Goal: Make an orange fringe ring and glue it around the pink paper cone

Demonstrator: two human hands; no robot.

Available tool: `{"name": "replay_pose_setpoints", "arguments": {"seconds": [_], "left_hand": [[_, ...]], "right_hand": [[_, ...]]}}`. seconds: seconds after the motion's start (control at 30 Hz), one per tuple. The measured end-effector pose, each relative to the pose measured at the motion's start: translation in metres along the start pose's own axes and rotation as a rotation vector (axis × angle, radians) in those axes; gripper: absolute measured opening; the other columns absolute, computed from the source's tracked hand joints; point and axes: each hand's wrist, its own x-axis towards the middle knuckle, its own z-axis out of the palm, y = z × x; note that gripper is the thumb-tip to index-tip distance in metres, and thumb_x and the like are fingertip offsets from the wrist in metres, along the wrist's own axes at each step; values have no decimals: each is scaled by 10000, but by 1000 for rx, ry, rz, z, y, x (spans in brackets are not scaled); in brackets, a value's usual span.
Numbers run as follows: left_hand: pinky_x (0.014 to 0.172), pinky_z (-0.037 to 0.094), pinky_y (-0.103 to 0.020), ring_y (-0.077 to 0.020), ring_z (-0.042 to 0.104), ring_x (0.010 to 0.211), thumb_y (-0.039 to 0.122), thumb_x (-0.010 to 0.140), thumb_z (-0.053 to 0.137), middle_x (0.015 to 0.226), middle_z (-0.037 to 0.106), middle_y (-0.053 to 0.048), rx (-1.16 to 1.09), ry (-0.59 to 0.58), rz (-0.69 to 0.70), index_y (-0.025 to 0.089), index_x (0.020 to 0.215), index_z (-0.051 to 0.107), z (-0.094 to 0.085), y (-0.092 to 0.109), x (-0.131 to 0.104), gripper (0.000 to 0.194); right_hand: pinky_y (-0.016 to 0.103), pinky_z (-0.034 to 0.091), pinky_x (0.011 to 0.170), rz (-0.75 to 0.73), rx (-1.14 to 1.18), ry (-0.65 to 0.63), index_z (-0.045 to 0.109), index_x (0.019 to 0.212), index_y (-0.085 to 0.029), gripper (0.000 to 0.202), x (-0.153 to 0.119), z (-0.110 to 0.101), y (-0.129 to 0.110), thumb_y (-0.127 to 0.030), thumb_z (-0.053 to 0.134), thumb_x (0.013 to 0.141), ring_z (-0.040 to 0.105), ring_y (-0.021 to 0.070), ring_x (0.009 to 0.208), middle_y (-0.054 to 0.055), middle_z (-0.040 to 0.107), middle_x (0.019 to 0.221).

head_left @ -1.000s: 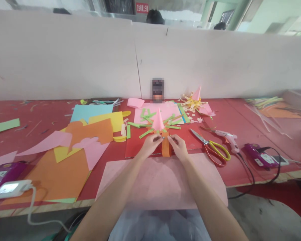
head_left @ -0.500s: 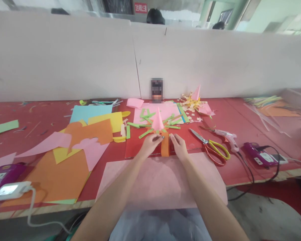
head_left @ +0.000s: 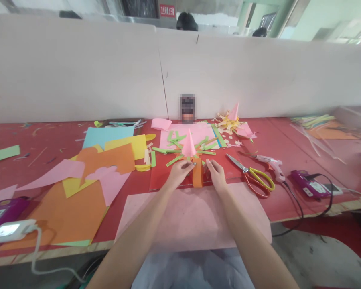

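Note:
My left hand (head_left: 180, 171) pinches the upper end of an orange paper strip (head_left: 197, 176), which hangs down in a loop or fold. A small dark spot shows at its fingertips; what it is I cannot make out. To the right of the strip, a small gap away, is my right hand (head_left: 215, 173), its fingers curled and thumb and forefinger close together. Whether they hold anything is too small to see. Just beyond both hands stands a pink paper cone (head_left: 189, 145), with green paper strips (head_left: 175, 160) spread around its base.
Scissors (head_left: 252, 175), a glue gun (head_left: 272, 165) and a purple power strip (head_left: 311, 184) lie to the right. Coloured paper sheets (head_left: 75, 212) cover the left side. A second pink cone (head_left: 234, 112) with yellow fringe stands at back right, before a white partition (head_left: 108, 72).
My right hand has drawn slightly away to the right from the orange strip. The left hand keeps its pinch at the strip's top. The camera view has shifted very slightly.

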Motion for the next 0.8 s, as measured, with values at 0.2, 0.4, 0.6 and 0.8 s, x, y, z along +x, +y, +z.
{"name": "replay_pose_setpoints", "arguments": {"seconds": [0.2,0.4,0.6,0.8], "left_hand": [[637,423,-244,-136,537,653,415,704,560,660,570,13,4,13,7,175,653,565,0,0,0,246],[623,428,-243,-130,530,633,417,695,562,654,568,13,1,1,5,172,649,565,1,-2,1,250],[607,442,-250,-134,538,616,435,685,561,640,570,12,-3,-14,-13,169,647,561,1,-2,2,269],[606,440,-254,-136,540,621,414,694,552,659,578,5,-3,-23,-16,170,662,568,1,-1,0,246]], "right_hand": [[215,352,426,20,-12,1,506,627,-188,351,0,-1,-1,-519,505,744,418,77,421,-41,498,529],[218,343,412,-34,-84,-4,498,677,-196,332,3,-2,8,-513,469,772,404,77,405,-44,492,540],[222,368,419,-25,-75,-25,484,686,-202,349,5,0,11,-534,432,782,430,90,429,-35,504,554],[222,379,418,5,-29,-41,526,734,-199,382,5,0,11,-569,436,756,474,109,494,-16,515,599]]}}
